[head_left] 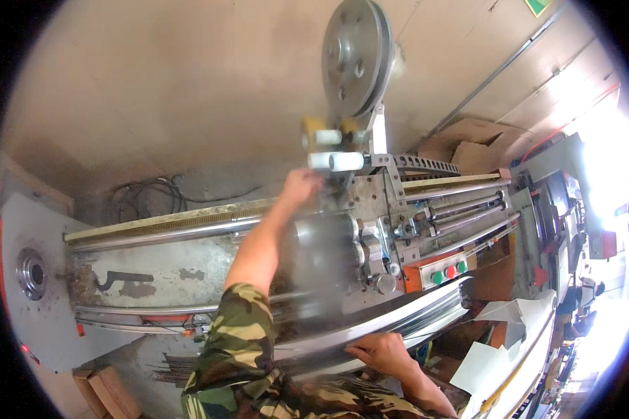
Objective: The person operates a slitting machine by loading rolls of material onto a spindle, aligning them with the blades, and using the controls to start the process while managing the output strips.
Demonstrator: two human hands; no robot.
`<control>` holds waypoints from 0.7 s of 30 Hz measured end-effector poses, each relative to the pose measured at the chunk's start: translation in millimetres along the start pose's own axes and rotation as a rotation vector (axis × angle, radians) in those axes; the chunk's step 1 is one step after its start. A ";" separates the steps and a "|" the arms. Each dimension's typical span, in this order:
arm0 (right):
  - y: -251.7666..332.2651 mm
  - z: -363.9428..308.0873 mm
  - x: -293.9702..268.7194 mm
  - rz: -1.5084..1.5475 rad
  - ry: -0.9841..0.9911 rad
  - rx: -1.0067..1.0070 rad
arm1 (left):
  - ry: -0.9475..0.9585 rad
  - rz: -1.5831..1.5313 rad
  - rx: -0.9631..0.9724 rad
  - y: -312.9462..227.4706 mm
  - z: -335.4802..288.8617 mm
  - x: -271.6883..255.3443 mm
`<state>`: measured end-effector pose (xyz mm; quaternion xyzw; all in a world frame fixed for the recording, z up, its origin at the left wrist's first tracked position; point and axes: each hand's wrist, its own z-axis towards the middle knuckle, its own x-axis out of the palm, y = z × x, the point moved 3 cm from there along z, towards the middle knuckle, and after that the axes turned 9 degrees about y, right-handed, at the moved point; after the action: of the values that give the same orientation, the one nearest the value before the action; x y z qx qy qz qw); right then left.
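Note:
My left arm reaches forward across the machine. My left hand (303,187) is at the white rollers (337,161), its fingers smeared by motion and partly hidden, so their grip cannot be made out. Just right of that forearm is a grey, blurred round part (320,255) of the machine. Nearer to me, my right hand (386,353) is closed, thumb and fingers pinched at the edge of a long, shiny metal strip (398,318). Several such strips lie together in a curved bundle that runs to the right.
A large grey pulley wheel (353,59) stands above the rollers. A control box (440,272) with green and red buttons sits at the right of the machine bed. A hook spanner (122,278) lies on the bed at left. White sheets (493,363) lie at lower right.

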<state>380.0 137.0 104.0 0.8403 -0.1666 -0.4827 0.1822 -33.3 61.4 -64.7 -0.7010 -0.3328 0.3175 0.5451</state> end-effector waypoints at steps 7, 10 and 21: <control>-14.1 -16.7 -5.5 -0.206 0.046 -0.264 | 0.048 -0.706 -0.001 75.3 -69.6 32.3; -22.7 -21.9 -11.6 -0.276 0.070 -0.239 | 0.068 -1.006 -0.117 56.1 -107.7 48.0; -78.2 -3.0 -55.4 -0.211 -0.184 -0.405 | -0.080 0.287 -0.205 -41.2 -222.3 -2.9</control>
<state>364.3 231.4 110.5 0.7520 0.0067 -0.5969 0.2796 139.7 -56.2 21.0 -0.7799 -0.2814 0.3838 0.4064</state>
